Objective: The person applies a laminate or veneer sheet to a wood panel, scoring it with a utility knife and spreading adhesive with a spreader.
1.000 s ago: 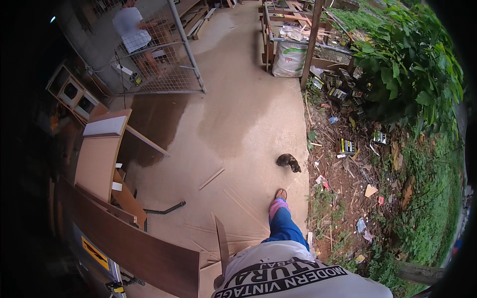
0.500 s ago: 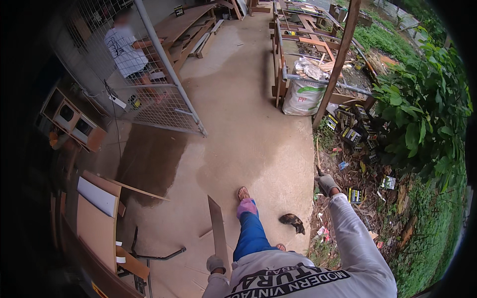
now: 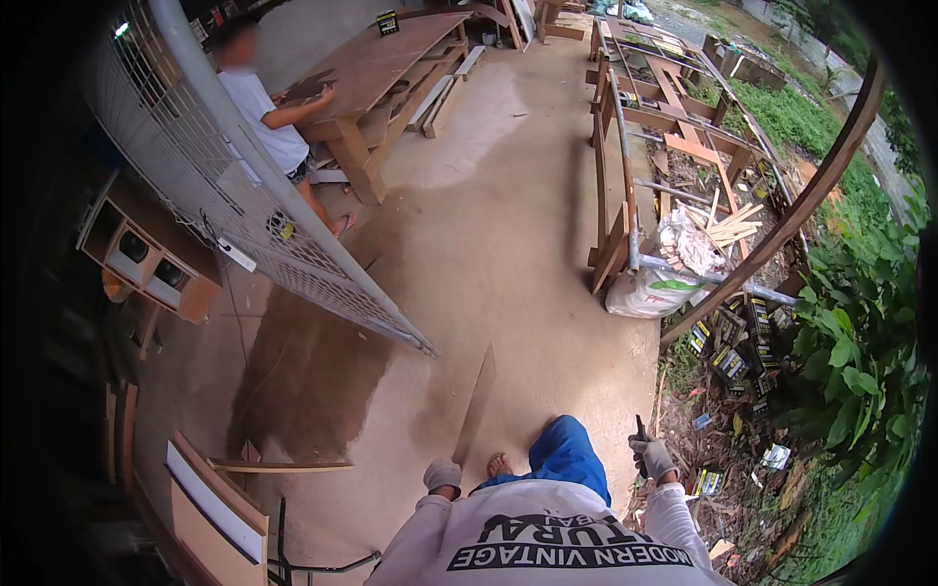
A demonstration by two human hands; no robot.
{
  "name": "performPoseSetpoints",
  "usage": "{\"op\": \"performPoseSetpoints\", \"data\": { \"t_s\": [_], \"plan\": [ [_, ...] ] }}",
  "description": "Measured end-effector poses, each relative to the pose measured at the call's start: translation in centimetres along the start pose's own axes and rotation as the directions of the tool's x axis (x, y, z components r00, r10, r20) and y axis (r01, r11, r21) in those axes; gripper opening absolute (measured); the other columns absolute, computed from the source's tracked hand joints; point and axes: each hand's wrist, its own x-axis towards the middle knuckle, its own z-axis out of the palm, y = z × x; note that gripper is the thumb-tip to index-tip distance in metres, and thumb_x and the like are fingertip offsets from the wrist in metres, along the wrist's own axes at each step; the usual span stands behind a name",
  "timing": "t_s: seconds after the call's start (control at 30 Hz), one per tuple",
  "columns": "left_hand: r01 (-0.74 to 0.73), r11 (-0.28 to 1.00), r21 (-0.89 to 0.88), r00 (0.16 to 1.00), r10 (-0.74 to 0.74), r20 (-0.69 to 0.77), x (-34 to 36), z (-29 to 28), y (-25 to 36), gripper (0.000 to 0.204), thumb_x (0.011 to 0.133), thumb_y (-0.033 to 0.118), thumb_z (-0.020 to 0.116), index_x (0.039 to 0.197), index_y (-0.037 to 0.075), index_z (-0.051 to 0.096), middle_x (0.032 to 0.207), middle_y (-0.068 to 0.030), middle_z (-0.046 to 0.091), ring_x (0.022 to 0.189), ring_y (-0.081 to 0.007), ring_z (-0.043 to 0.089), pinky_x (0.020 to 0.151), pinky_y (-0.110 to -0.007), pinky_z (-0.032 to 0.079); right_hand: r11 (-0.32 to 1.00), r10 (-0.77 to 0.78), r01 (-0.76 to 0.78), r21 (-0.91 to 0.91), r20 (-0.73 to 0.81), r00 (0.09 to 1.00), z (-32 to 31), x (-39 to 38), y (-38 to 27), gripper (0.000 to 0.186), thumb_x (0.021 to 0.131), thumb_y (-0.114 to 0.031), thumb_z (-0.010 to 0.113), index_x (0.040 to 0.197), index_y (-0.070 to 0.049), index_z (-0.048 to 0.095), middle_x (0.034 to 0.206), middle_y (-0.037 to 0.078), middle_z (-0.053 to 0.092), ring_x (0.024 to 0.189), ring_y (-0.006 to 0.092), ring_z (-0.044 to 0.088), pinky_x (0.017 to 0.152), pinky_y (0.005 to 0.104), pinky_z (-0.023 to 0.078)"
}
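Observation:
My left hand (image 3: 443, 476), in a grey work glove, is closed around the near end of a long, narrow brown board (image 3: 477, 408). The board points forward over the concrete floor and tapers to a slanted tip. My right hand (image 3: 653, 458), gloved as well, is out to the right near the slab's edge. Its fingers wrap round a slim dark stick-like tool (image 3: 641, 428) that stands up out of the fist; its exact kind is too small to tell.
A wire mesh gate (image 3: 322, 259) juts in from the left, with a person (image 3: 264, 122) behind it at a wooden workbench (image 3: 391, 59). Boards (image 3: 210, 518) lean at the lower left. A stuffed white sack (image 3: 650, 293) stands beside a wooden post (image 3: 782, 234). Litter covers soil at right.
I have stepped forward; gate and sack appear closer. The board in my left hand has swung rightward. My right hand is drawn nearer my body. The cat on the floor is out of sight.

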Motion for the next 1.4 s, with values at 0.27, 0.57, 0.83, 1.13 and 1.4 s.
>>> {"op": "performPoseSetpoints", "data": {
  "t_s": [0.27, 0.57, 0.83, 1.13, 1.4],
  "plan": [
    [-0.061, 0.987, -0.148, 0.963, 0.019, -0.269, 23.4, -18.6, 25.5, 0.044, 0.09, 0.042, 0.063, 0.112, 0.006, 0.075, 0.11, -0.0259, 0.073, 0.105, -0.046, 0.069, 0.091, -0.055, 0.055, 0.728, -0.128, -0.121, 0.675, 0.307, 0.943, -1.9, 18.1, -16.9, 0.04, 0.093, -0.008, 0.075, 0.129, -0.005, 0.06, 0.091, 0.003, 0.066, 0.073, 0.0187, 0.065, 0.059, 0.031, 0.054],
    [-0.36, 0.833, -0.42, 0.77, 0.011, -0.638, 35.3, -45.3, 51.6, 0.042, 0.099, 0.042, 0.06, 0.118, 0.007, 0.073, 0.102, -0.0231, 0.075, 0.093, -0.0424, 0.071, 0.08, -0.05, 0.056, 0.631, -0.308, -0.128, 0.765, 0.398, 0.864, 2.5, 45.5, -56.3, 0.013, 0.099, -0.009, 0.067, 0.113, -0.009, 0.066, 0.092, 0.003, 0.068, 0.081, 0.0163, 0.067, 0.065, 0.0302, 0.061],
    [-0.662, 0.617, -0.425, 0.522, -0.027, -0.852, 44.9, -68.3, 66.0, 0.044, 0.093, 0.041, 0.078, 0.1, -0.002, 0.075, 0.077, -0.0201, 0.071, 0.07, -0.0363, 0.068, 0.069, -0.046, 0.053, 0.76, -0.61, 0.235, 0.606, 0.539, 0.581, 17.1, 56.1, -100.9, 0.019, 0.093, 0.0, 0.068, 0.111, -0.007, 0.063, 0.125, 0.011, 0.066, 0.106, 0.023, 0.071, 0.071, 0.0299, 0.063],
    [-0.559, 0.607, -0.564, 0.778, 0.148, -0.611, 62.3, -84.8, 80.7, 0.03, 0.098, 0.028, 0.074, 0.114, 0.004, 0.076, 0.093, -0.0111, 0.078, 0.076, -0.0206, 0.073, 0.069, -0.036, 0.055, 0.554, -0.713, -0.023, 0.832, 0.489, 0.503, 28.9, 72.8, -129.3, 0.064, 0.092, 0.004, 0.061, 0.151, -0.008, 0.04, 0.15, 0.018, 0.053, 0.14, 0.0322, 0.053, 0.077, 0.0329, 0.063],
    [-0.622, 0.592, -0.512, 0.77, 0.341, -0.54, 84.2, -90.3, 94.6, 0.037, 0.099, 0.026, 0.072, 0.133, 0.013, 0.072, 0.113, -0.0117, 0.079, 0.097, -0.0236, 0.077, 0.084, -0.032, 0.059, 0.534, -0.703, -0.016, 0.845, 0.454, 0.547, 28.7, 93.3, -140.9, 0.065, 0.093, 0.002, 0.063, 0.153, -0.01, 0.041, 0.142, 0.017, 0.06, 0.131, 0.0322, 0.06, 0.074, 0.0324, 0.065]
  ]
}}
